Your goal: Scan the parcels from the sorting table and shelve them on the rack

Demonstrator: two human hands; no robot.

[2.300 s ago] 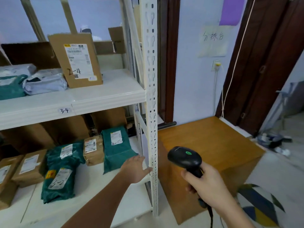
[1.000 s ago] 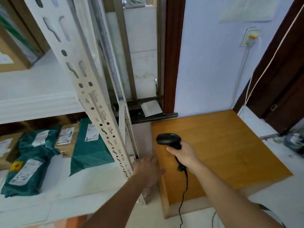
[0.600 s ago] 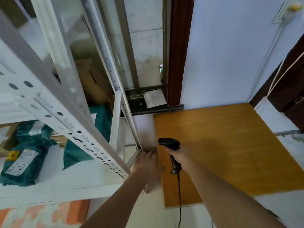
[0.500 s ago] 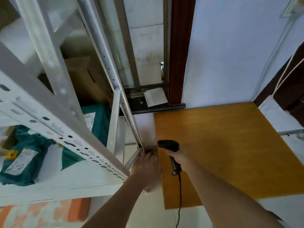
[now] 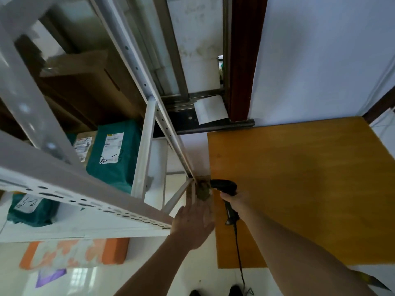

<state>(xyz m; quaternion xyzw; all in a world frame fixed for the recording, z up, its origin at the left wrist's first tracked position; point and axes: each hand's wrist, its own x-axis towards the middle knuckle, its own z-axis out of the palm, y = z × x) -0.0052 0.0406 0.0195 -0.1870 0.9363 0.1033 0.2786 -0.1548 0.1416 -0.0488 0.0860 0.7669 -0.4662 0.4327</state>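
Forearms enter from the near edge, both reaching down and forward toward the gap between the rack and the sorting table. Left hand is extended palm-down, back of hand toward the camera, fingers straight and slightly spread, holding nothing; its fingertips lie at the foot of the rack's white perforated upright, just beside the table's left edge. A small brownish object sits in that gap just beyond the fingertips; cannot tell what it is, nor whether the fingers touch it. Right hand is wrapped around the handle of a black barcode scanner, fingers clamped on it, head of the scanner pointing left toward the gap, over the left edge of the orange-brown tabletop. Black cable hangs from the scanner handle down to the pale floor. Parcels are on the rack's lower shelf, well left of both hands: a teal poly-bag parcel with a white label and handwritten marking, standing near the inner upright; a second teal parcel farther left, partly hidden by the front beam; a small cardboard parcel between them at the back. Large brown carton stands above, at the back. Orange patterned mat on the floor under the rack.
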